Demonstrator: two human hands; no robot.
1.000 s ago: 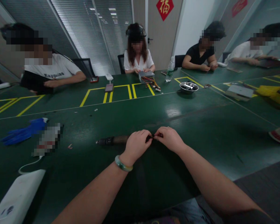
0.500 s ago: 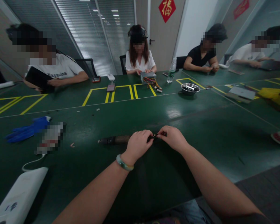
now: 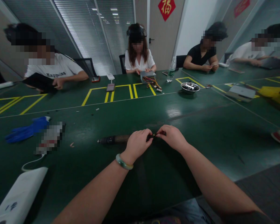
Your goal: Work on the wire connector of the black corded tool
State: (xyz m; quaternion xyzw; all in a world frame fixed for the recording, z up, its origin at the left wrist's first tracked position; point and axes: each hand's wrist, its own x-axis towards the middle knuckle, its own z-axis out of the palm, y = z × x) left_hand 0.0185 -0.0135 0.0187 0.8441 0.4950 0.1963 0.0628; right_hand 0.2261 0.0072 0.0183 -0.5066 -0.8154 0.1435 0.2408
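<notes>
A dark, rod-shaped electric screwdriver [image 3: 114, 139] lies across the green table with its narrow tip pointing left. My left hand [image 3: 138, 142], a jade-coloured bangle on its wrist, is closed around the tool's rear end and covers part of it. Close beside it, my right hand [image 3: 172, 137] is closed in a pinch at the tail of the tool. Between the fingertips of both hands shows a small dark part with a brassy spot [image 3: 154, 135]. What exactly the right fingers grip is too small and hidden to make out.
On the left lie a blue glove [image 3: 28, 129], a blurred-out phone [image 3: 50, 138] and a white power bank [image 3: 21, 193] joined by a cable. Across the table are a metal bowl [image 3: 190, 88], a water bottle [image 3: 171, 71] and a grey box with wires [image 3: 148, 76]. Several people sit opposite.
Both my hands stay at the tool's rear end with hardly any movement. Across the table at left, a person has lowered and tilted a dark tablet-like thing.
</notes>
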